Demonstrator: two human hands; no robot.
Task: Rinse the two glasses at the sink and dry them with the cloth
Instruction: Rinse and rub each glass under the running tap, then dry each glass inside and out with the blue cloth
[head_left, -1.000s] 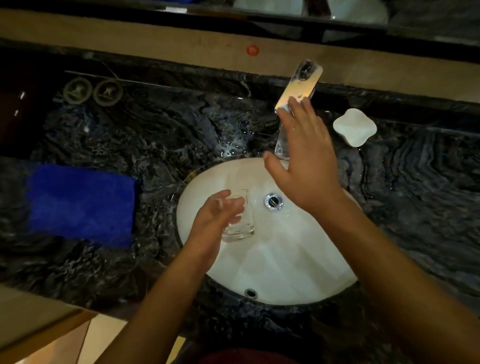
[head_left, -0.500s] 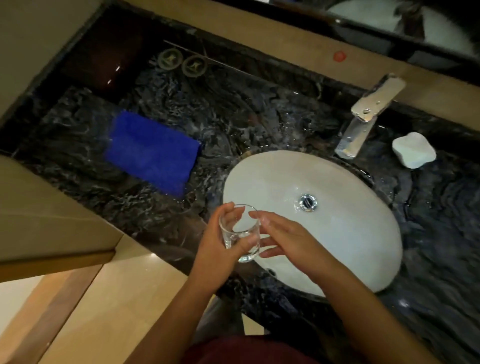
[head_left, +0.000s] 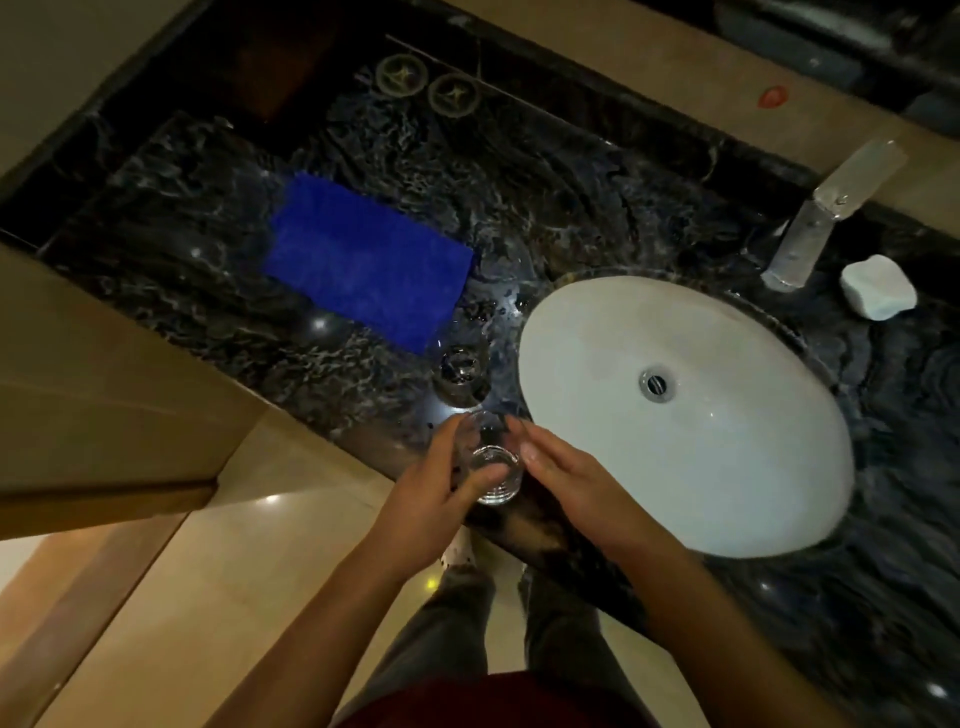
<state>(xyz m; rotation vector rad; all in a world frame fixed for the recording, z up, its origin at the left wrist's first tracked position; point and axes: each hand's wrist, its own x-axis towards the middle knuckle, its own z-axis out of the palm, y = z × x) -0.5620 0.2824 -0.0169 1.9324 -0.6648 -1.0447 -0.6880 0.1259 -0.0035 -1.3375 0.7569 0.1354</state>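
The left hand (head_left: 436, 499) grips a glass (head_left: 491, 475) low down at about six o'clock, just off the near edge of the worktop (head_left: 519, 171). The right hand (head_left: 566, 475) lies flat against its other side, fingers straight. A second glass (head_left: 460, 374) stands on the worktop, toward twelve o'clock from the hands. The blue cloth (head_left: 363, 260) lies flat at ten o'clock, untouched. The sink (head_left: 727, 467) sits at three o'clock. I think rinsing is finished for the held glass; all the drying is left.
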